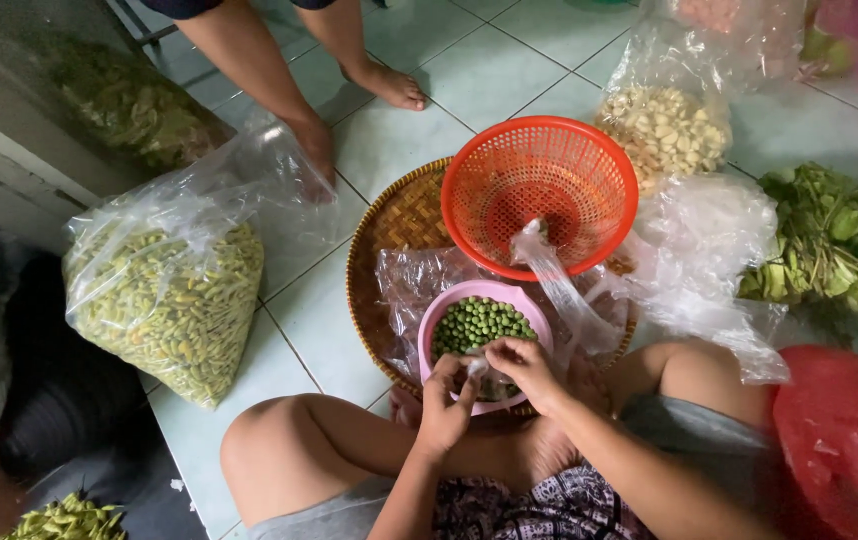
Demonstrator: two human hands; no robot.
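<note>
Bare knees frame the bottom edge, and between them the person's left hand [446, 405] and right hand [524, 368] meet over the 6 o'clock rim of a pink bowl [446, 312] heaped with shelled green peas [479, 322]. Both grips are pinched together on a small pale pod or bit of plastic [479, 368] — too small to tell which — held right above the bowl, likely so anything freed drops in. That bowl sits on crumpled clear plastic inside a round woven tray [399, 215] on the tiled floor [324, 320]. An empty orange basket [589, 160] leans on the tray at 12 o'clock. A clear bag of green pods [174, 300] stands at 9 o'clock; leafy greens [829, 240] lie at 3 o'clock — all within reach.
</note>
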